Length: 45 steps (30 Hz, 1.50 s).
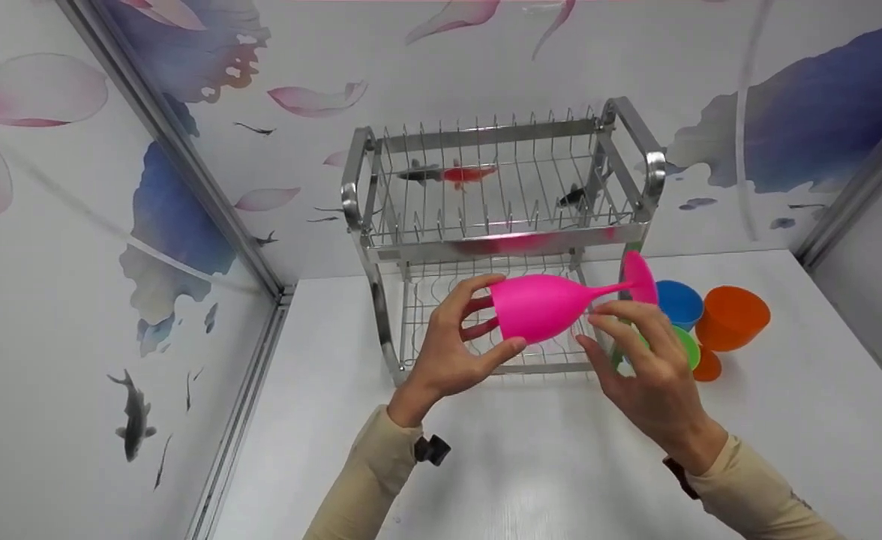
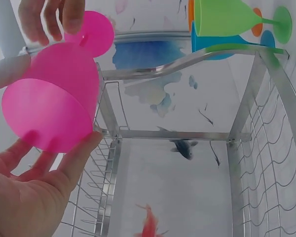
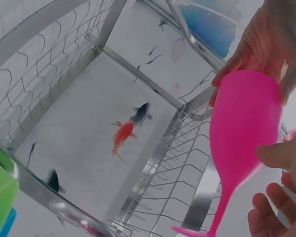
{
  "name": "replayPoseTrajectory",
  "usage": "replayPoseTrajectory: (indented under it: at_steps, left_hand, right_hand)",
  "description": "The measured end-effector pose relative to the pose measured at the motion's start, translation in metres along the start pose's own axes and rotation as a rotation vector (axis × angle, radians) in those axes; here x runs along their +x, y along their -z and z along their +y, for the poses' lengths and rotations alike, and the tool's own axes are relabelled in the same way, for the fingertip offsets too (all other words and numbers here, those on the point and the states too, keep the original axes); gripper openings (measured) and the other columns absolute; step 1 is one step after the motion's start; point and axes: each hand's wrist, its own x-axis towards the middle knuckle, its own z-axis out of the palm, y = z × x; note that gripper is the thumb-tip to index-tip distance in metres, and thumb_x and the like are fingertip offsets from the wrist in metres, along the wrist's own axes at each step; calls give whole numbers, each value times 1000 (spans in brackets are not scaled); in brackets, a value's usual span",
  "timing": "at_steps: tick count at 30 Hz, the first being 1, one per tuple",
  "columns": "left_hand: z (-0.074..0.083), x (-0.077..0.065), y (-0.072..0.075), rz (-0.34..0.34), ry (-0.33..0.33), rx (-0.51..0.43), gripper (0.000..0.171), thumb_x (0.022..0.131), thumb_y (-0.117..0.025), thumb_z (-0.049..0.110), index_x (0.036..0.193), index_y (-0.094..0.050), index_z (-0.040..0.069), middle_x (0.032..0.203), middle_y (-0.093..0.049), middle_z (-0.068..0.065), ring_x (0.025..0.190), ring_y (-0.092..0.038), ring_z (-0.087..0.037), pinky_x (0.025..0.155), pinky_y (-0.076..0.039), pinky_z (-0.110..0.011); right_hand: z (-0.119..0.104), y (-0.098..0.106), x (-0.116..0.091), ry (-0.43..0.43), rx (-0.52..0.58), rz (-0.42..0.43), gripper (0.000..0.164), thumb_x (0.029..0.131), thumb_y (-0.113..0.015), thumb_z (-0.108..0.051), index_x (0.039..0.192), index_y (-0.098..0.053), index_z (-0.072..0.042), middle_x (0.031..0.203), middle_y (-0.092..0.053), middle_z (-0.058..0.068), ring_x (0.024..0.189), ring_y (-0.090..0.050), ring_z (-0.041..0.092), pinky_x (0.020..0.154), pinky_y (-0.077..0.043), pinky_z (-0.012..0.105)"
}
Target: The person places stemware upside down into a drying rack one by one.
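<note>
A bright pink plastic wine glass [image 1: 542, 307] lies sideways in the air in front of a metal dish rack, its foot toward the right. My left hand [image 1: 456, 341] grips it by the rim end, the thumb on the near side and the fingers on the far side. The right hand [image 1: 651, 367] is at the stem end, thumb and fingers apart, fingertips close to the base of the bowl. In the left wrist view the mouth of the wine glass [image 2: 49, 113] faces the camera. The right wrist view shows the right thumb overlapping the bowl.
The two-tier wire dish rack [image 1: 512, 241] stands on the white table [image 1: 501, 450]. Right of it are a blue cup [image 1: 679, 298], an orange cup [image 1: 733, 319] and a green cup [image 1: 685, 348], partly behind the right hand. Printed wall panels [image 1: 321, 45] enclose the table.
</note>
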Motion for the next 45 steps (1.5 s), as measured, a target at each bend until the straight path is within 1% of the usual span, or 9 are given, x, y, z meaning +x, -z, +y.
replayPoseTrajectory:
  at_steps: [2,6,9,12,20,31,37,41,45]
  left_hand:
    - [-1,-1,0,7,9,-19,77,84,-88,27,151,-52,14,148,-57,-6,126,-66,-27,92,-66,-38]
    - [-1,-3,-1,10,13,-48,78,84,-88,25,151,-51,15,148,-57,-5,125,-66,-27,92,-66,-39]
    - [0,-3,-3,2,14,-59,78,84,-88,25,152,-50,15,148,-57,-5,125,-67,-27,92,-66,-37]
    - [2,-3,-5,-11,14,-68,78,85,-88,25,152,-50,15,148,-57,-5,125,-67,-27,92,-65,-37]
    - [3,-4,-9,-30,22,-77,78,85,-88,25,152,-50,16,149,-57,-4,128,-66,-26,92,-65,-36]
    - [5,-4,-9,-40,2,-52,79,86,-86,27,154,-49,17,151,-56,-3,129,-65,-26,94,-65,-35]
    - [1,-8,4,-27,-36,-28,75,93,-78,34,158,-49,14,158,-54,-4,136,-64,-30,104,-61,-42]
    - [-10,-13,21,42,-56,132,69,95,-75,36,157,-53,16,157,-56,0,140,-61,-24,110,-58,-43]
    - [-25,-21,38,132,-83,352,67,94,-80,36,153,-57,14,153,-61,-2,141,-58,-21,109,-57,-45]
  right_hand:
    - [0,-3,-7,-68,85,49,43,104,-71,-42,111,-76,1,109,-71,18,106,-67,27,107,-46,9]
    - [-1,-11,-21,-317,313,52,34,90,-86,-8,117,-72,5,111,-71,17,107,-69,19,100,-55,14]
    - [-5,-17,-28,-577,554,36,52,83,-81,17,131,-64,8,123,-69,15,115,-69,19,100,-59,21]
    - [-7,-22,-30,-797,795,34,56,92,-71,16,145,-54,5,139,-63,9,128,-66,19,104,-59,26]
    - [-7,-28,-19,-913,1219,37,56,105,-58,7,156,-45,-11,150,-54,7,142,-52,24,111,-55,32]
    - [-6,-26,-7,-880,1307,51,50,106,-57,6,152,-53,-11,145,-60,5,137,-55,22,110,-56,33]
    - [-3,-10,16,-960,1201,2,49,104,-61,6,150,-57,-10,141,-62,7,135,-58,25,106,-59,34]
    - [2,6,41,-979,1061,-62,52,101,-65,9,150,-56,-5,141,-63,11,131,-62,28,101,-62,35]
    - [6,22,65,-881,924,-171,58,95,-72,11,150,-56,0,138,-67,15,124,-67,30,97,-63,34]
